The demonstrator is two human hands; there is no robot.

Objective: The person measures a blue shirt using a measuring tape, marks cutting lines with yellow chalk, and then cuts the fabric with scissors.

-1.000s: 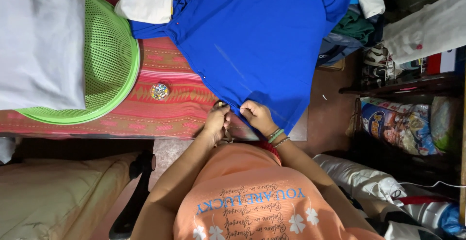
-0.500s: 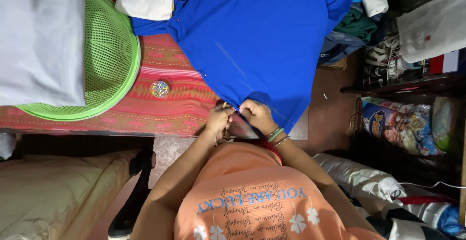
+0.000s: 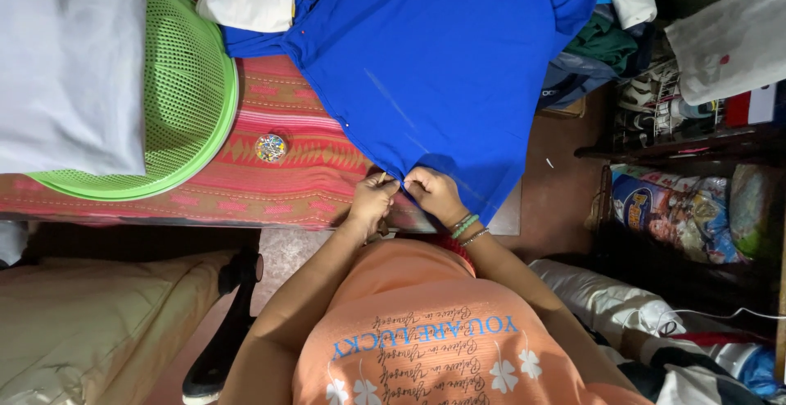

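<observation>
A blue shirt (image 3: 458, 61) lies spread over a red patterned woven cloth (image 3: 295, 184) on a table. Its lower hem hangs at the near edge. My left hand (image 3: 372, 200) and my right hand (image 3: 432, 194) meet at that hem, both pinching the blue fabric close together. A thin pale tip sticks up from my left fingers; I cannot tell what it is. Bead bracelets circle my right wrist. My orange printed top fills the bottom of the view.
A small round tin (image 3: 271, 147) of colourful bits sits on the red cloth left of my hands. A green plastic basket (image 3: 196, 102) holds a white folded cloth (image 3: 70, 61). Shelves with bags and packages (image 3: 679, 208) crowd the right. A beige cushion (image 3: 90, 323) lies lower left.
Both hands stay pinched at the shirt hem with only tiny finger shifts. The view has drifted slightly.
</observation>
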